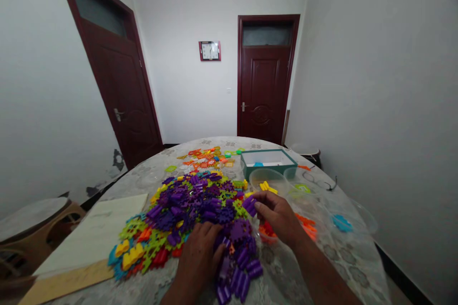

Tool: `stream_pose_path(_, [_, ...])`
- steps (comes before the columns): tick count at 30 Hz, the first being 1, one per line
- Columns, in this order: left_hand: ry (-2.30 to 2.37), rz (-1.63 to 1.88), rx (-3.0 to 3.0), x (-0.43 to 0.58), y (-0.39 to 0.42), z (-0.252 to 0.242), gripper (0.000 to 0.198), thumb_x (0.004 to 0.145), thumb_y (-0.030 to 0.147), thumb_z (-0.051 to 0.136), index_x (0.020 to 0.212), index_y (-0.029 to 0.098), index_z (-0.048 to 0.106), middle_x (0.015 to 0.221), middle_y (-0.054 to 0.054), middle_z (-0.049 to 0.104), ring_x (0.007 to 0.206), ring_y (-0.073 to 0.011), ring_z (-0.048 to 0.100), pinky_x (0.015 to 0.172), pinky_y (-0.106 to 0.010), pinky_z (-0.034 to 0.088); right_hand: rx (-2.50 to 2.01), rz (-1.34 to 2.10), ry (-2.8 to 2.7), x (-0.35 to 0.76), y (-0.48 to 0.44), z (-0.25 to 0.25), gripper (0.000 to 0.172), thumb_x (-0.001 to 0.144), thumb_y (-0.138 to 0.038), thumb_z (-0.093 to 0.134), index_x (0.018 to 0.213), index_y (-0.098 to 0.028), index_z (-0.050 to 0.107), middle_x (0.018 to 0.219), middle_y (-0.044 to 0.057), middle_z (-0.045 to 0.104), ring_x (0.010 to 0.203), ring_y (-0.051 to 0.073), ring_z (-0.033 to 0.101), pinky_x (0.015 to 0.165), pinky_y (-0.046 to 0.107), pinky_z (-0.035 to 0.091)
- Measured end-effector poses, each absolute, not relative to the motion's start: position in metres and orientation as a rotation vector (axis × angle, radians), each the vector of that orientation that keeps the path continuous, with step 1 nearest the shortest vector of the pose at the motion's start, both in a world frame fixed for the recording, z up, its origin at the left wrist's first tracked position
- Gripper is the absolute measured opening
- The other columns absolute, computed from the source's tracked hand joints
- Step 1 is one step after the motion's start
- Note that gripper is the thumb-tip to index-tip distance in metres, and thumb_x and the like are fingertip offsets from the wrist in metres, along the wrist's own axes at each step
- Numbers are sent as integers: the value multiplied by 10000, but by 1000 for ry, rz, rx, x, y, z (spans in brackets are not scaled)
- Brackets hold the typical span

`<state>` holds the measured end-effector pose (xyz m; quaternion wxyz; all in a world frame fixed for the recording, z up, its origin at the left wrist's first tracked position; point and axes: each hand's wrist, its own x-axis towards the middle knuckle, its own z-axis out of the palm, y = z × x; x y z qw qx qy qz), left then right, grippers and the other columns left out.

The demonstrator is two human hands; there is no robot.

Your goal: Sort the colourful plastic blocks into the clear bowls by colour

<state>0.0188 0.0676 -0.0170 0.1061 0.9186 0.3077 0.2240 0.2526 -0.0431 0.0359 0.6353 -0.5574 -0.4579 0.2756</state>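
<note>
At six o'clock on the multicoloured plastic heap [195, 200], the person's left hand [200, 250] rests against purple pieces [236, 281], perhaps steadying them; whether it grasps any cannot be told. At three o'clock, a ribbed purple connector [248, 205] sits pinched by one end, seemingly for control, in the right hand [277, 212], below a clear bowl [277, 176] corralling yellow pieces [267, 187].

Purple pcs [239, 230] w/ lime, yellow & red bits [133, 256]
Box [246, 167] is dk green; tablecloth [343, 259] is lt grey w/ floral ptn.
</note>
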Motion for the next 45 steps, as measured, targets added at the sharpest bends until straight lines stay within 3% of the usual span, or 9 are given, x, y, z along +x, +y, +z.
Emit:
stream_pose_path(4, [865,673,2712,20,73,-23,324,927,133,559,1167,239,748,1146,-107,732,1091,-284,628,960,-432,501,-1252,523,-947,261,-42,35,354,876,-470,753,1056,-165,769,862,79,783,674,179,675,594,302,577])
stream_pose_path(10, [738,813,2706,21,80,-34,328,975,175,495,1197,228,731,1126,-106,736,1052,-282,650,933,-432,529,-1206,492,-773,270,-42,38,383,821,-465,802,1065,-175,749,892,71,789,684,184,717,656,344,629])
stream_pose_path(24, [632,999,2665,24,84,-33,336,1015,255,541,1329,199,647,1204,-114,727,1145,-289,662,1031,-463,525,-1144,548,-715,269,-41,39,385,790,-433,822,1047,-173,701,859,45,776,703,185,743,683,351,649])
stream_pose_path(31, [666,1117,2558,23,82,-25,345,1037,265,534,1373,213,588,1229,-98,682,1171,-253,662,1042,-411,530,-1249,351,-743,289,-46,34,480,844,-392,758,1277,-203,671,931,40,756,701,172,710,656,341,624])
stream_pose_path(35, [686,1145,2531,23,81,-21,339,1037,286,551,1365,211,596,1217,-87,690,1165,-252,662,1085,-420,501,-1374,221,-754,307,-51,31,443,869,-395,713,1258,-185,695,976,60,738,707,170,697,669,352,622])
stream_pose_path(45, [932,989,2143,22,75,-2,428,977,474,601,1303,207,679,1254,-92,724,1155,-271,685,1083,-430,498,-1514,266,-860,307,-53,33,439,869,-365,663,1255,-159,705,903,58,739,697,167,679,646,317,594])
